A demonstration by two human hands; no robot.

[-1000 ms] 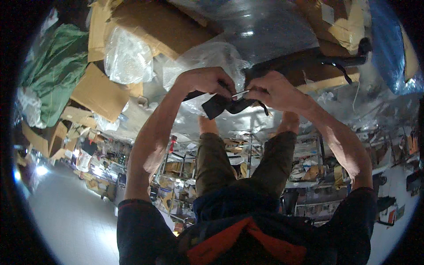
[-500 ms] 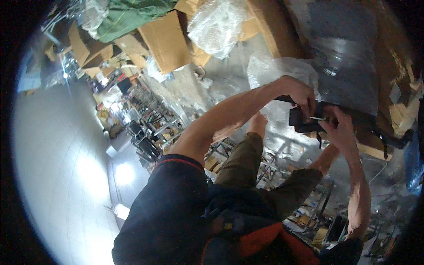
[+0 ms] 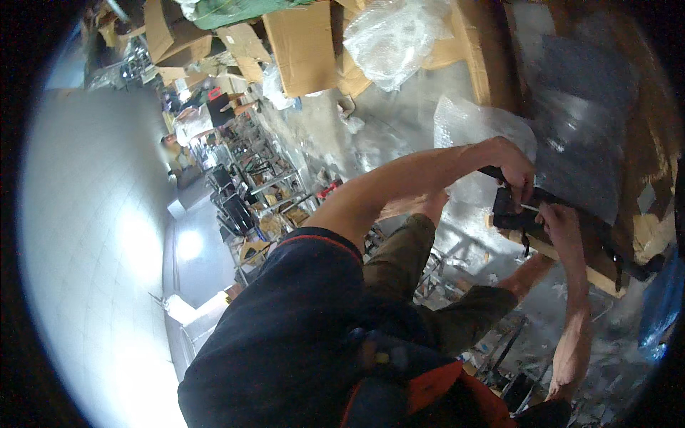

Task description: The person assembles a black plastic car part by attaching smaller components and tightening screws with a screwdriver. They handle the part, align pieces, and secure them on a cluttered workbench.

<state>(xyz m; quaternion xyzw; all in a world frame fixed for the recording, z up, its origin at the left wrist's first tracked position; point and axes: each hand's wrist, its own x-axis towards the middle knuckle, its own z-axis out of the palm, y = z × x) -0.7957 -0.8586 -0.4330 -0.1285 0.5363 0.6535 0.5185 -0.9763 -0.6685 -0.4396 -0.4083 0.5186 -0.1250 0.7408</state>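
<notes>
Pinching a thin pale rod (image 3: 529, 207) in right hand (image 3: 561, 220), beside a black object (image 3: 505, 211), curling left hand (image 3: 519, 171) at that object, with unclear grip.

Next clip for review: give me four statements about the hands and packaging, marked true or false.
1. A thin, pale, straight rod shows between the left hand and right hand. True.
2. Both hands wear gloves. False: they are bare.
3. Clear plastic bubble wrap lies near the left hand. True.
4. Shiny blue plastic film is at the picture's left edge. False: the blue plastic film is at the right edge.
</notes>
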